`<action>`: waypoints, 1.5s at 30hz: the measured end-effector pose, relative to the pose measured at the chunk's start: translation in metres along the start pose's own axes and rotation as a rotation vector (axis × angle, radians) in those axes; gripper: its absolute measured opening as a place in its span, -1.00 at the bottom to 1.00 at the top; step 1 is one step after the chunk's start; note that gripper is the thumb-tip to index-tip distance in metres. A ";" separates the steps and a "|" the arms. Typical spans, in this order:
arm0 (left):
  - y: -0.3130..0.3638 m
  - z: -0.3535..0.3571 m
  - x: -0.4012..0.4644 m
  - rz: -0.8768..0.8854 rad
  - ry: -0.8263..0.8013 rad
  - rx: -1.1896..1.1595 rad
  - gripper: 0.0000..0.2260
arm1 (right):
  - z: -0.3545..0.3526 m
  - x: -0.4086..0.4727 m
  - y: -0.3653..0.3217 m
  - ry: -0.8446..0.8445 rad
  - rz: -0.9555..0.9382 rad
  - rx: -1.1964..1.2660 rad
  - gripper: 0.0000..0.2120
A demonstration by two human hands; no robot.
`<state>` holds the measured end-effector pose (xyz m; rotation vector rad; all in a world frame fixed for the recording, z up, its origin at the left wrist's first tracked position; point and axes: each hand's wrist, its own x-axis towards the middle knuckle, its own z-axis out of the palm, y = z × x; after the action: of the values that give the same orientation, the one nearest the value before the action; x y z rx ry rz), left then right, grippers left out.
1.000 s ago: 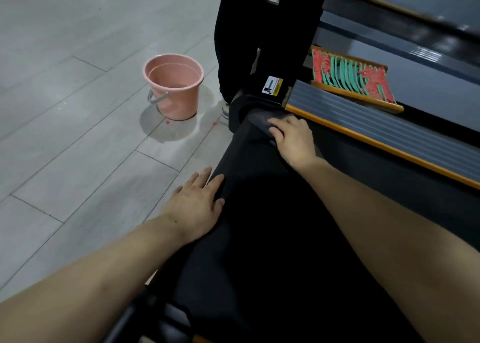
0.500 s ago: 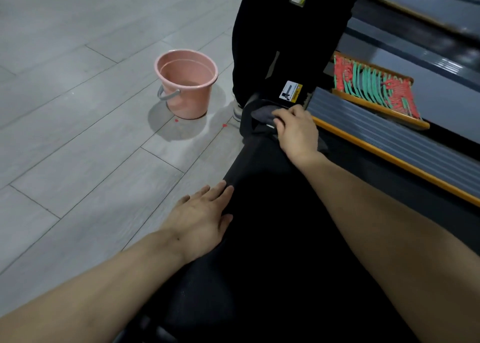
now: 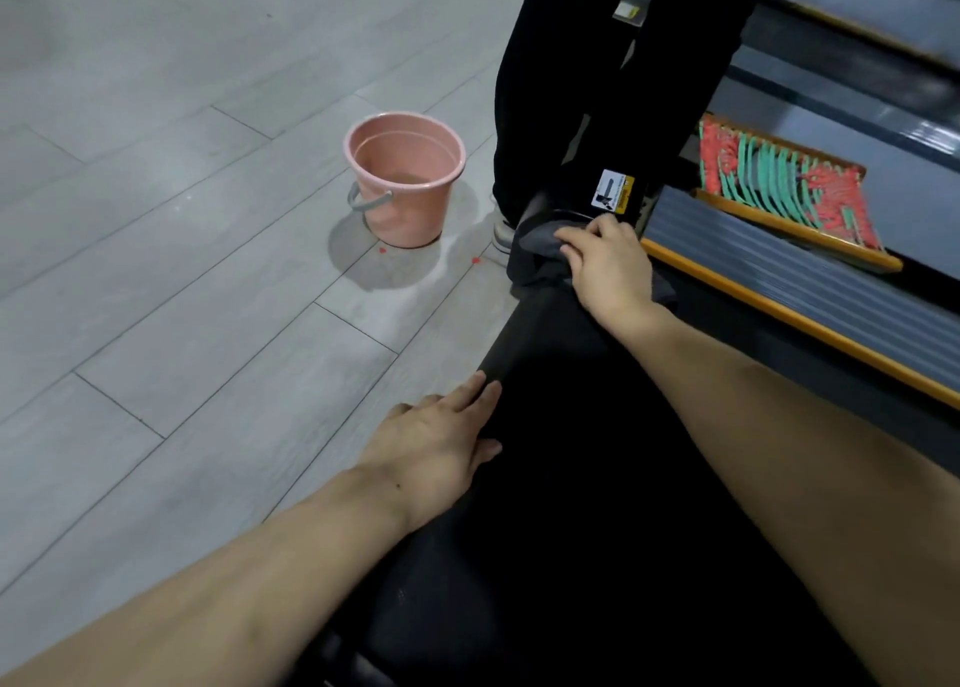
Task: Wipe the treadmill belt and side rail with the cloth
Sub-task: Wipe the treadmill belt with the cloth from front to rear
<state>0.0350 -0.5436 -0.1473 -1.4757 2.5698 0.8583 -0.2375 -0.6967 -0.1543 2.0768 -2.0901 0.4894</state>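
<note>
Cloth (image 3: 540, 236) has travelled up the side rail (image 3: 524, 333) to its front end, your right hand (image 3: 608, 265) clenched on it (fingers curled over the bunched edge). Your left hand (image 3: 436, 442) still rests flat, released, beside the belt (image 3: 597, 478). Rail's nearly done.

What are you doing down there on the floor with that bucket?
A person is wiping a treadmill. Their right hand presses a dark grey cloth against the front end of the black side rail, near the upright post. Their left hand rests flat on the rail's edge nearer the camera, as if for support. A pink bucket stands on the grey floor beside the machine.
</note>
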 end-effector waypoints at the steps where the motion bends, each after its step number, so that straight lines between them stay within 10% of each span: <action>1: 0.000 0.000 0.000 -0.003 -0.003 0.001 -0.43 | -0.001 -0.006 -0.004 -0.021 0.012 0.027 -0.73; 10: -0.006 0.002 -0.001 0.009 0.033 0.042 -0.40 | -0.035 -0.110 -0.033 -0.077 -0.399 0.229 -0.75; 19: -0.017 0.004 -0.016 -0.023 -0.011 0.082 -0.44 | -0.008 -0.038 -0.016 -0.014 0.072 0.125 -0.71; 27: -0.032 -0.008 -0.039 -0.106 -0.008 0.139 -0.45 | -0.051 -0.184 -0.078 -0.129 -0.399 0.285 -0.70; 35: -0.040 -0.019 -0.067 -0.115 -0.023 0.218 -0.44 | -0.029 -0.092 -0.056 0.009 0.102 0.108 -0.72; 45: -0.052 -0.036 -0.087 -0.081 0.098 0.203 -0.49 | -0.088 -0.260 -0.125 -0.231 -0.523 0.332 -0.69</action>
<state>0.1319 -0.5130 -0.1125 -1.5838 2.5528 0.5102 -0.1168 -0.4206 -0.1443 2.8632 -1.5340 0.5612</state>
